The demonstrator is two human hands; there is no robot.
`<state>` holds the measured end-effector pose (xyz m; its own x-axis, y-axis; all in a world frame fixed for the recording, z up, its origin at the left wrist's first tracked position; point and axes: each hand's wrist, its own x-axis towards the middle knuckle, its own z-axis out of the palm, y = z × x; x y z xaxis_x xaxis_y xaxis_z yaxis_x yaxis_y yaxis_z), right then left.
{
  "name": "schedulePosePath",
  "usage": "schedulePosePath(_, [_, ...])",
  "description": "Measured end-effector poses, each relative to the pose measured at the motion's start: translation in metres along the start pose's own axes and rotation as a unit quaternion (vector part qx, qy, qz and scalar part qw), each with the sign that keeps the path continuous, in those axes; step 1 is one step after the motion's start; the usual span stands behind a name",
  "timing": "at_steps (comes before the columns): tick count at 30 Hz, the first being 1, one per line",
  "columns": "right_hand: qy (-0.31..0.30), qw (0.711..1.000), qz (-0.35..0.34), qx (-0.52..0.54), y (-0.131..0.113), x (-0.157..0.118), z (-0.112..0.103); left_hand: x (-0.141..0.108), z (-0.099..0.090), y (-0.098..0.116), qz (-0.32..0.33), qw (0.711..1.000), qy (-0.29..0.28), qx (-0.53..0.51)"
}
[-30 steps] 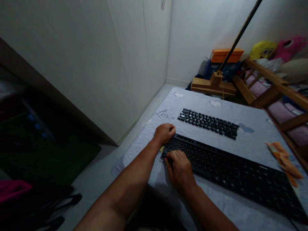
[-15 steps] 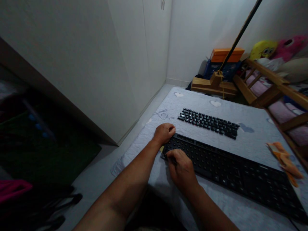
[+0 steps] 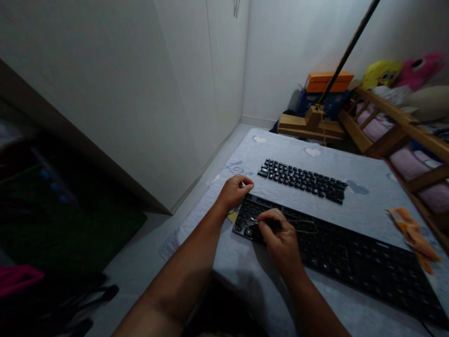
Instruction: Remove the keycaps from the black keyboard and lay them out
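A black keyboard base (image 3: 336,248) with most keycaps off lies slanted across the cloth. My right hand (image 3: 280,238) is over its left part, pinching what looks like a wire keycap puller (image 3: 308,226). The puller's prongs point left, over the base, and its loop sticks out to the right. Near the lower left corner a dark keycap (image 3: 248,231) shows on the base. My left hand (image 3: 235,191) is at the base's upper left corner, thumb and forefinger brought together; what they hold, if anything, is too small to make out. Beyond the base, loose black keycaps (image 3: 303,180) lie in rows.
An orange cloth item (image 3: 414,236) lies on the grey-white bedspread (image 3: 294,147) at the right. A tall white cabinet (image 3: 168,93) stands on the left. Behind are a wooden stand (image 3: 310,124), an orange box (image 3: 329,82), and a wooden rail (image 3: 403,119) with plush toys.
My right hand has moved right, away from the base's lower left corner, and the wire puller now shows plainly. My left hand has shifted slightly left, its curled fingers loosening a little.
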<state>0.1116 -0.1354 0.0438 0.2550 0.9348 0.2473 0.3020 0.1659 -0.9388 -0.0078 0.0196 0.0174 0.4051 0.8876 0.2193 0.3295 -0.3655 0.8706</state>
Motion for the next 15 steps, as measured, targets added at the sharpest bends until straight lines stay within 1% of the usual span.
schedulePosePath(2, [0.014,1.0,0.02,0.012,0.0,0.001,-0.002,-0.005,-0.012,0.008,-0.005,0.999,-0.035,-0.029])
schedulePosePath(3, [0.019,0.999,0.031,0.02,0.0,0.001,-0.002,-0.009,-0.019,0.013,-0.011,0.998,-0.055,-0.027])
schedulePosePath(5, [0.027,0.998,0.054,0.036,0.001,0.001,-0.003,-0.018,-0.033,0.026,-0.013,0.991,-0.136,-0.005])
schedulePosePath(7, [0.032,0.995,0.078,0.054,0.003,0.001,-0.003,-0.029,-0.046,0.039,-0.012,0.976,-0.219,0.014])
schedulePosePath(8, [0.034,0.993,0.09,0.064,0.005,0.002,-0.002,-0.034,-0.051,0.044,-0.005,0.971,-0.238,0.036])
schedulePosePath(11, [0.038,0.986,0.123,0.102,0.008,0.003,-0.001,-0.046,-0.058,0.052,0.022,0.953,-0.274,0.128])
schedulePosePath(15, [0.028,0.98,0.143,0.136,0.008,0.004,0.0,-0.056,-0.054,0.05,0.03,0.932,-0.278,0.231])
